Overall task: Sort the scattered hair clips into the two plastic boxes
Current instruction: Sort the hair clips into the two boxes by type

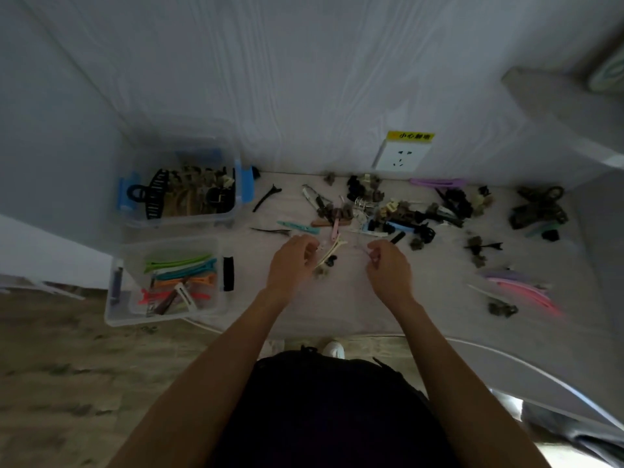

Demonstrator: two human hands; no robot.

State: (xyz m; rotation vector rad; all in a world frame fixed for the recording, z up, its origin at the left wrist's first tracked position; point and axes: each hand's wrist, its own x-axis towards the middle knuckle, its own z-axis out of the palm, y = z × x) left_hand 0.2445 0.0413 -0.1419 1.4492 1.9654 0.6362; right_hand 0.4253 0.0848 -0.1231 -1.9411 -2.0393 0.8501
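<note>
Two clear plastic boxes stand at the table's left. The far box with blue latches holds dark and brown claw clips. The near box holds long flat clips in bright colours. Scattered hair clips cover the middle and right of the table. My left hand is curled around a cream flat clip near the table's middle. My right hand is closed beside it, pinching what looks like a thin pale clip; blur hides its shape.
A wall socket with a yellow warning label sits on the wall behind the table. Pink and purple long clips lie at the near right. The table's front edge runs just before my body; wood-pattern floor lies to the left.
</note>
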